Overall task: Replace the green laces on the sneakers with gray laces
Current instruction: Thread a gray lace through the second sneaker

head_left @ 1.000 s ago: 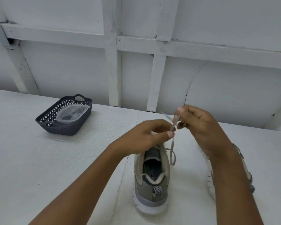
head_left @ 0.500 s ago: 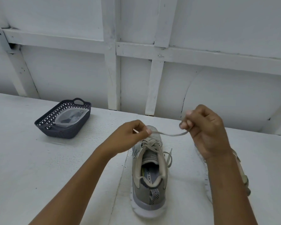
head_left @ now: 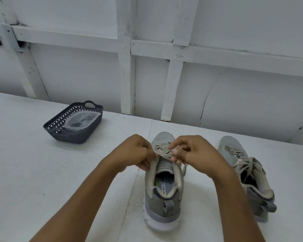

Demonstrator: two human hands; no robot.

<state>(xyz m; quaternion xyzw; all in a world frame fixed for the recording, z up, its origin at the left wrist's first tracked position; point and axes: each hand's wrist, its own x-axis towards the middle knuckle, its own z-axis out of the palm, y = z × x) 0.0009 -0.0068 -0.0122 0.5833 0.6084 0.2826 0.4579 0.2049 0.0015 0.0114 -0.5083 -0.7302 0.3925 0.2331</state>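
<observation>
A gray sneaker (head_left: pixel 162 198) stands on the white table, heel toward me. My left hand (head_left: pixel 136 152) and my right hand (head_left: pixel 191 154) meet over its lacing, each pinching part of the gray lace (head_left: pixel 165 153) near the top eyelets. The fingers cover most of the lacing, and a short lace end hangs at the shoe's right side. A second gray sneaker (head_left: pixel 245 172) with gray laces lies to the right, tilted onto its side.
A dark perforated basket (head_left: pixel 59 130) holding a clear plastic bag (head_left: pixel 82 121) sits at the back left of the white table (head_left: pixel 33 172). A white panelled wall runs behind the table.
My hands have come down from holding the lace stretched above the shoe and now meet close together at its top eyelets. The view has tilted down, so the second sneaker shows more.
</observation>
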